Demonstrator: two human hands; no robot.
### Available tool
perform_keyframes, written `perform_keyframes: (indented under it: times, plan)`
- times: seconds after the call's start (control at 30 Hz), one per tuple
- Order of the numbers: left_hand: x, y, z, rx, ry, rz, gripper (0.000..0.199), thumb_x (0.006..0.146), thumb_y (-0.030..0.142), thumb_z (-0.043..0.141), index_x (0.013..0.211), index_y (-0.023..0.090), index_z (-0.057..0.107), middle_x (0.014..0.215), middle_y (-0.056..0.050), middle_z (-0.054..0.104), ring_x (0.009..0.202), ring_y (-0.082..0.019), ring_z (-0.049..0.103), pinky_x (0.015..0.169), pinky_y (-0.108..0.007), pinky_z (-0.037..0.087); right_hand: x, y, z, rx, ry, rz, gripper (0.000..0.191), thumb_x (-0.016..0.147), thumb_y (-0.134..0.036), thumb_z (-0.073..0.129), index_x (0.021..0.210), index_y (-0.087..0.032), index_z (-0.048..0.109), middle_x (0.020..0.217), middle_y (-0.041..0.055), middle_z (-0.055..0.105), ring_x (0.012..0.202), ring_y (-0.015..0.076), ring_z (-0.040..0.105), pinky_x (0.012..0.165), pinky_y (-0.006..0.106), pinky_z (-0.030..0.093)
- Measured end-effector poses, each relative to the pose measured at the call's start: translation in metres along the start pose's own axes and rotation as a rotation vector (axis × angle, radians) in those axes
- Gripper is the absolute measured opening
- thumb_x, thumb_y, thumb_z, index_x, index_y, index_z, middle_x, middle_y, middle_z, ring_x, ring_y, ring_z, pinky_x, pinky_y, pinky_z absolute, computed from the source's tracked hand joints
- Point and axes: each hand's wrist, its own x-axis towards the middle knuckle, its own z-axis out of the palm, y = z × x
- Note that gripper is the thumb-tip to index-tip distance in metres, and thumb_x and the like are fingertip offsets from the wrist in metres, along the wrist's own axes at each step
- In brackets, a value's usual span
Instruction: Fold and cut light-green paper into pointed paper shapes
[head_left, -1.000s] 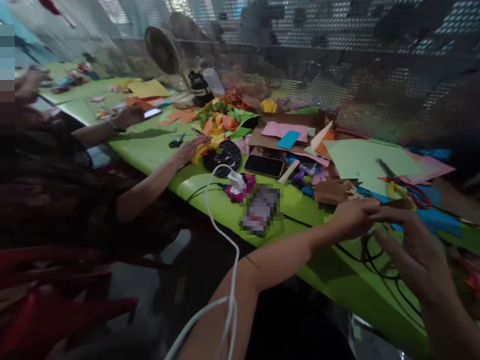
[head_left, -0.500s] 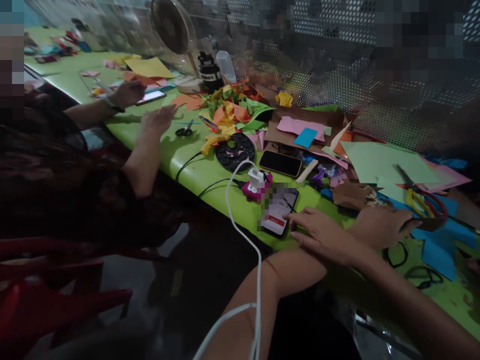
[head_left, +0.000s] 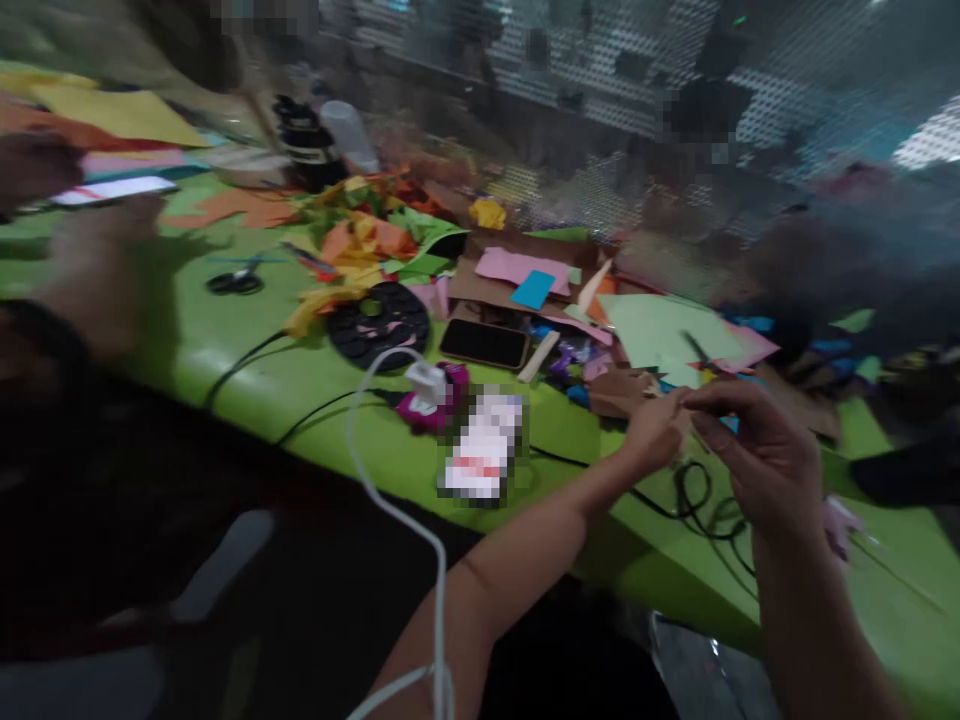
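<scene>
My left hand (head_left: 660, 430) is closed over the right part of the green table, its fingertips meeting those of my right hand. My right hand (head_left: 772, 450) is bent at the fingers in a pinch there, and what lies between the fingertips is too small and blurred to name. Behind them are scissors (head_left: 696, 348), partly hidden, and a pale green paper sheet (head_left: 660, 335). Blue paper shows in pieces beyond my fingers. A lit phone (head_left: 484, 445) lies to the left of my left forearm, its screen blurred out.
A white cable (head_left: 405, 515) loops from a charger on a magenta socket block (head_left: 427, 400) across my left arm. A dark phone (head_left: 484, 343), a black round tray (head_left: 379, 325), scissors (head_left: 236, 278) and crumpled paper (head_left: 367, 240) lie about. Another person's arm (head_left: 97, 270) is at left.
My right hand has left the lit phone and moved right to meet my left hand, so my arms no longer cross. The view has turned to the right.
</scene>
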Motion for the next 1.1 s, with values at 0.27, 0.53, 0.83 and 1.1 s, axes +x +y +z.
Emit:
perform_keyframes:
  times: [0.27,0.53,0.83,1.1]
  plan:
    - [0.014,-0.024,0.005,-0.109,0.02,0.102,0.041,0.094,0.047,0.042,0.096,0.016,0.069,0.1,-0.007,0.072,0.098,-0.022,0.064,0.09,-0.031,0.047,-0.011,0.059,-0.054,-0.21,0.275,0.075,0.01,0.085,-0.028,0.068,0.093,-0.026,0.074,0.093,0.0041,0.064,0.09,0.0217,0.06,0.079,0.038,0.048]
    - [0.008,-0.019,0.003,0.047,0.012,0.128,0.041,0.095,0.048,0.043,0.085,0.016,0.067,0.086,-0.005,0.069,0.086,-0.019,0.06,0.079,-0.026,0.045,-0.018,0.079,-0.048,-0.174,0.189,0.106,0.011,0.082,-0.029,0.072,0.093,-0.027,0.073,0.098,0.0052,0.061,0.1,0.0245,0.058,0.09,0.044,0.047]
    - [0.006,-0.02,0.003,0.222,-0.057,0.228,0.038,0.098,0.043,0.038,0.091,0.016,0.066,0.097,-0.009,0.07,0.093,-0.021,0.062,0.085,-0.03,0.045,-0.021,0.089,-0.047,-0.231,0.121,0.071,0.008,0.076,-0.023,0.074,0.081,-0.023,0.067,0.105,0.0069,0.064,0.103,0.0269,0.06,0.093,0.047,0.046]
    - [0.006,-0.023,0.005,0.235,-0.076,0.232,0.035,0.098,0.041,0.038,0.095,0.018,0.064,0.096,-0.008,0.069,0.091,-0.02,0.061,0.085,-0.03,0.045,-0.019,0.086,-0.041,-0.333,0.058,0.052,0.009,0.076,-0.013,0.07,0.078,-0.022,0.067,0.107,0.0086,0.066,0.105,0.0277,0.06,0.092,0.047,0.047]
